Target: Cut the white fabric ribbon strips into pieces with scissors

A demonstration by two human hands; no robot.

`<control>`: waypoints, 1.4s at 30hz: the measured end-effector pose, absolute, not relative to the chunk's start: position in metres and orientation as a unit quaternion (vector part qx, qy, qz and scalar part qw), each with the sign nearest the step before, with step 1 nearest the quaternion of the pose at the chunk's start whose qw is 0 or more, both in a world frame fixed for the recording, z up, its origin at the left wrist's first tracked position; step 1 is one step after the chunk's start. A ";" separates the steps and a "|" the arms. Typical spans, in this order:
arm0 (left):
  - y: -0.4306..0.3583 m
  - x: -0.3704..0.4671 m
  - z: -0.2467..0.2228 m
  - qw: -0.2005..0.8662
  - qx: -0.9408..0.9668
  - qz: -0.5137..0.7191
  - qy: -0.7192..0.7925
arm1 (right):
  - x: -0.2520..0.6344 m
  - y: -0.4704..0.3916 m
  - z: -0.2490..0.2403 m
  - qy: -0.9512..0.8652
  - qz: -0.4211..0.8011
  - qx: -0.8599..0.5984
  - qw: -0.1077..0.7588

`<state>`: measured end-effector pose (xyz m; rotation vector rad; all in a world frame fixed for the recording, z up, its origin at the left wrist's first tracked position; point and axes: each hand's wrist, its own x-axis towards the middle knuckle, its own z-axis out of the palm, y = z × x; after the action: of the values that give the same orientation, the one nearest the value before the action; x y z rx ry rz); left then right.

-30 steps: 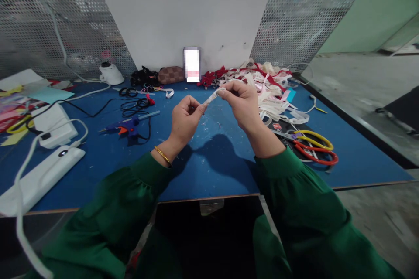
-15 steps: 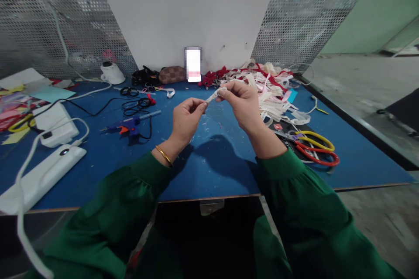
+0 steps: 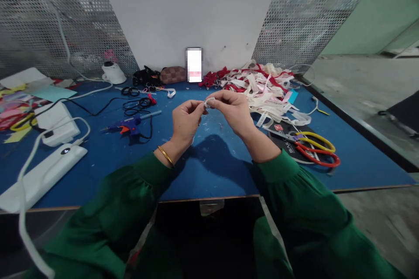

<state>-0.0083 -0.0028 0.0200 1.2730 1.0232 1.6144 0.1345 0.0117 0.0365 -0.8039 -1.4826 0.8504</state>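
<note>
Between my two hands, above the middle of the blue table, is a small whitish strip of ribbon or fabric, bent into a curve. My left hand pinches one end between thumb and forefinger. Close on its right, my right hand pinches the other part, with fingertips nearly touching the left ones. Much of the strip is hidden by the fingers. A heap of white, pink and red ribbon pieces lies behind my right hand.
Scissors with yellow and red handles lie at right on a black printed card. At left are a blue glue gun, a white power bank and a cable. A phone leans against the back panel.
My right hand has moved left and slightly down, bringing its fingertips to the left ones. The strip, earlier stretched between the hands, is now bunched into a small curve.
</note>
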 end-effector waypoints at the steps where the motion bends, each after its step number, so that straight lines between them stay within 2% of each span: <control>1: -0.003 -0.008 0.020 0.416 0.507 0.639 0.403 | 0.134 0.012 0.036 -0.635 0.360 -0.349 0.588; 12: -0.005 -0.009 0.021 0.418 0.545 0.623 0.373 | 0.137 0.015 0.035 -0.636 0.343 -0.356 0.592; 18: -0.003 -0.011 0.019 0.380 0.574 0.614 0.386 | 0.138 0.013 0.037 -0.692 0.254 -0.374 0.563; 23: -0.002 -0.011 0.017 0.407 0.571 0.594 0.394 | 0.139 0.012 0.037 -0.712 0.177 -0.389 0.557; 28: 0.001 -0.011 0.017 0.423 0.563 0.590 0.396 | 0.140 0.016 0.037 -0.708 0.194 -0.383 0.561; 35: 0.003 -0.013 0.018 0.394 0.575 0.599 0.394 | 0.146 0.022 0.036 -0.678 0.254 -0.385 0.572; 42: -0.002 -0.015 0.019 0.356 0.620 0.575 0.399 | 0.148 0.024 0.035 -0.673 0.250 -0.388 0.578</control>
<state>-0.0148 -0.0023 0.0190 1.6011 1.0307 1.4842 0.1477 0.0241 0.0347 -0.9078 -1.5749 0.5859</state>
